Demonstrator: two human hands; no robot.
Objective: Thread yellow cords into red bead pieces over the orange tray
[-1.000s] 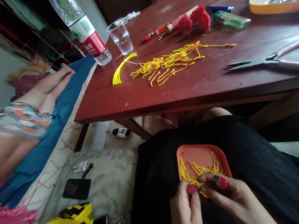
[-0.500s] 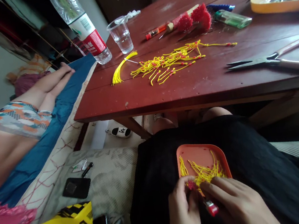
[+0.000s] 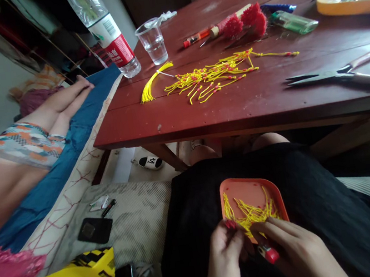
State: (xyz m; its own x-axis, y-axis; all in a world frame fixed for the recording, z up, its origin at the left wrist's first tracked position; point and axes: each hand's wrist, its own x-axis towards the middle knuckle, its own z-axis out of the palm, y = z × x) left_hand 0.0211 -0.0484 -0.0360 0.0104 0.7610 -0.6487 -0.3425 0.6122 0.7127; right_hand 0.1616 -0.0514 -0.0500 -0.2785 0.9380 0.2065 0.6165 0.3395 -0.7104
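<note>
Over my lap, my left hand (image 3: 225,245) is closed, with thumb and fingers pinching a small red knotted piece (image 3: 230,224) close to yellow cords. My right hand (image 3: 291,243) is closed around what looks like a lighter, whose red and metal end (image 3: 269,253) sticks out toward me. An orange tray (image 3: 243,185) rests on my black-clothed lap just beyond both hands. In it lie yellow cords (image 3: 255,211), partly covered by my fingers. The fingertips of my right hand are largely hidden.
On the red table (image 3: 182,120) lie knotted yellow cords (image 3: 210,75), a yellow tassel (image 3: 150,86), pliers (image 3: 321,76), a green lighter (image 3: 294,22) and red bundles (image 3: 247,22). A bottle (image 3: 116,42) and a cup (image 3: 154,44) stand at left. Another person (image 3: 27,142) lies on a bed.
My left hand has turned slightly, and the red piece has shifted a little left and up. The lighter's red end has moved slightly right. The camera view has shifted slightly.
</note>
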